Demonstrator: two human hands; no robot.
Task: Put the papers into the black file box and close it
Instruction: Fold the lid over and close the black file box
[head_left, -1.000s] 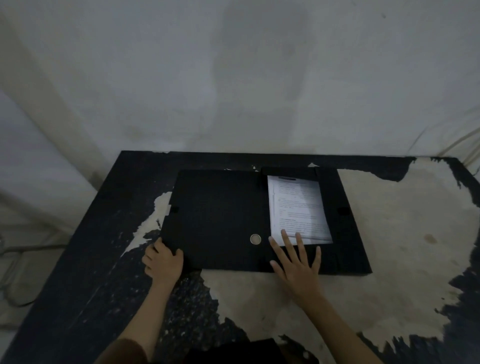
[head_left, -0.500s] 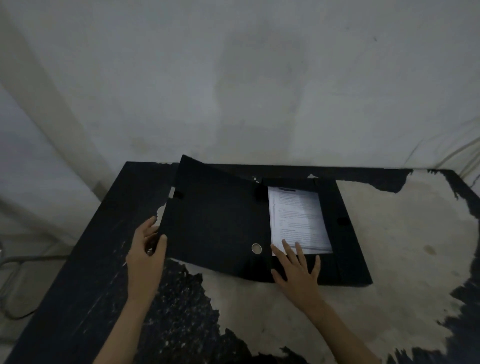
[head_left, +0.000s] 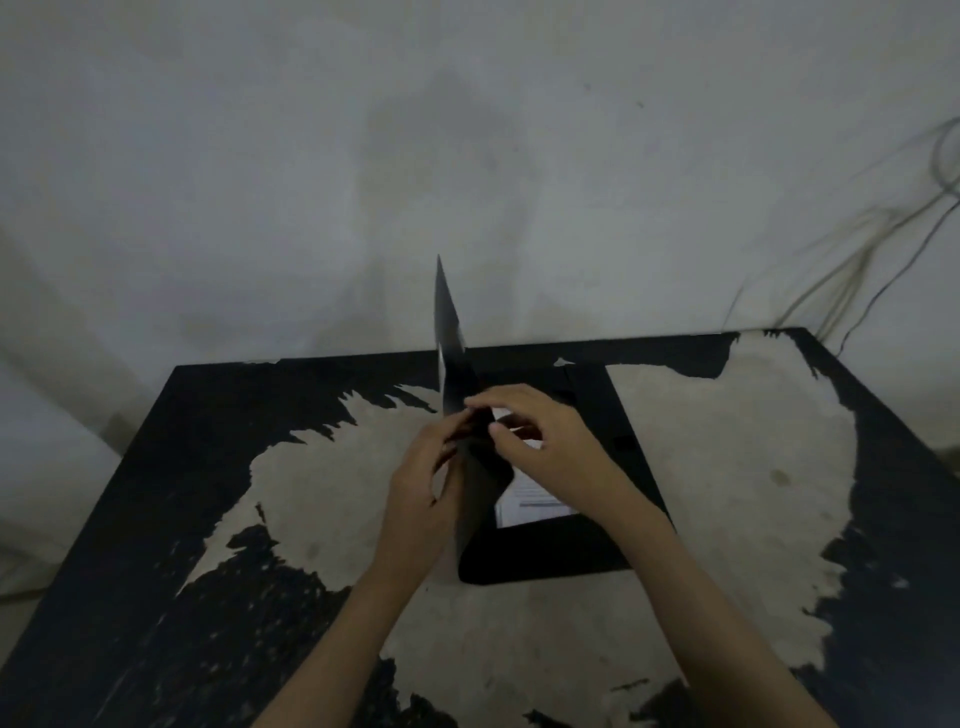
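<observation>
Both hands, left and right, pinch the upright lid; dropped unevenly, it may crease the papers beneath.

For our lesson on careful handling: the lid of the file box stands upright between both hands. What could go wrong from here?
1. The right hand is over the papers inside the box; if the lid swings down, the fingers might get caught.
2. The left hand seems to hold the lid only at its edge, so it could slip and drop.
3. The papers may shift and get creased.
</observation>
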